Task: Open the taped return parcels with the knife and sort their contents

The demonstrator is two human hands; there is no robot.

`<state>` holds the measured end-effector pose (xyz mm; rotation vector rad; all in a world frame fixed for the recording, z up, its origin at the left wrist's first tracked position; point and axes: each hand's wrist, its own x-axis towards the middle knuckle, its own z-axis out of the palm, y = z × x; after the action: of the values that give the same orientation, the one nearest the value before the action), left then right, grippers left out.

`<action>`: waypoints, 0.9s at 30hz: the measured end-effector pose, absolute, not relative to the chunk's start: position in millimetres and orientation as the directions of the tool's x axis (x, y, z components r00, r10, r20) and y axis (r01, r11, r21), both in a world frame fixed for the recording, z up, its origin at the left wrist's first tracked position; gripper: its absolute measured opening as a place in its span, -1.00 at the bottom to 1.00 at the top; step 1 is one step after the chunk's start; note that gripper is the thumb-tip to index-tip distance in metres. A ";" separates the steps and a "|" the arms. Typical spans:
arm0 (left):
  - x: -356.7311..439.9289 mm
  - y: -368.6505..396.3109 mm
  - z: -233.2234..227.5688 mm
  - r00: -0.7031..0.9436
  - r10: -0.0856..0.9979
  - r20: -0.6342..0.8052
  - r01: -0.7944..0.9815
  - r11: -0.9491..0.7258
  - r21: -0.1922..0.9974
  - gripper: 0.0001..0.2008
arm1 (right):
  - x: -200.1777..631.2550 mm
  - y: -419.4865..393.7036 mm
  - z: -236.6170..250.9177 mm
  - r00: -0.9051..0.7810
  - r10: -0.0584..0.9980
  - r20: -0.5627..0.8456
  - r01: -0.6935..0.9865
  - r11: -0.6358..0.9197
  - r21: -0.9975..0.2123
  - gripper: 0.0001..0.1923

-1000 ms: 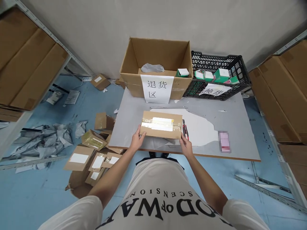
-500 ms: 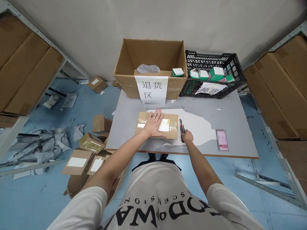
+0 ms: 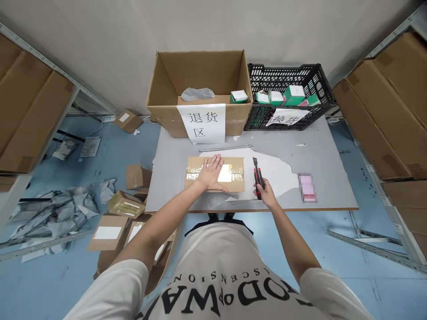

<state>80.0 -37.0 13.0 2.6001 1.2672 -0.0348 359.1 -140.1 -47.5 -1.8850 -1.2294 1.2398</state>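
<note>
A flat taped cardboard parcel [image 3: 234, 171] with a white label lies on the grey table [image 3: 320, 151] in front of me. My left hand [image 3: 211, 173] rests flat on top of it, fingers spread. My right hand [image 3: 265, 192] grips the rear end of a red and black utility knife [image 3: 257, 173], just right of the parcel; the knife points away from me over a white torn patch of the tabletop.
At the table's back stand an open cardboard box [image 3: 200, 78] with a paper sign and a black plastic crate [image 3: 288, 95] holding small green boxes. A pink item [image 3: 307, 187] lies to the right. Several parcels [image 3: 125, 204] and grey bags litter the floor at left. Shelves flank both sides.
My left hand went from the parcel's left edge to lying flat on its top. My right hand left the parcel, reached the knife beside it and closed on it, lifting it slightly.
</note>
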 end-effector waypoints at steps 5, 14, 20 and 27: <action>45.3 -83.0 17.5 0.411 0.911 -0.046 0.900 -0.397 0.180 0.05 | 361.9 -146.4 18.6 -0.112 0.965 -0.236 0.599 -0.124 -0.791 -0.51; 9.4 -166.6 -10.0 0.229 0.973 -0.027 0.960 -0.221 0.171 -0.16 | 229.9 -22.6 81.7 -0.673 0.672 -0.310 0.739 0.591 -0.323 -0.61; 11.1 -149.7 -7.5 0.322 0.947 0.012 0.932 -0.320 0.174 -0.26 | 202.7 -7.9 85.2 -0.727 0.553 -0.407 0.659 0.727 -0.191 -0.59; 10.4 -146.6 -15.0 0.329 0.943 0.039 0.927 -0.331 0.176 -0.33 | 187.2 -18.5 98.4 -0.718 0.559 -0.416 0.643 0.761 -0.086 -0.57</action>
<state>10.4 -146.6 -15.0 2.4598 1.7403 0.2029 187.2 -18.5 98.4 -1.1684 -3.2913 0.4035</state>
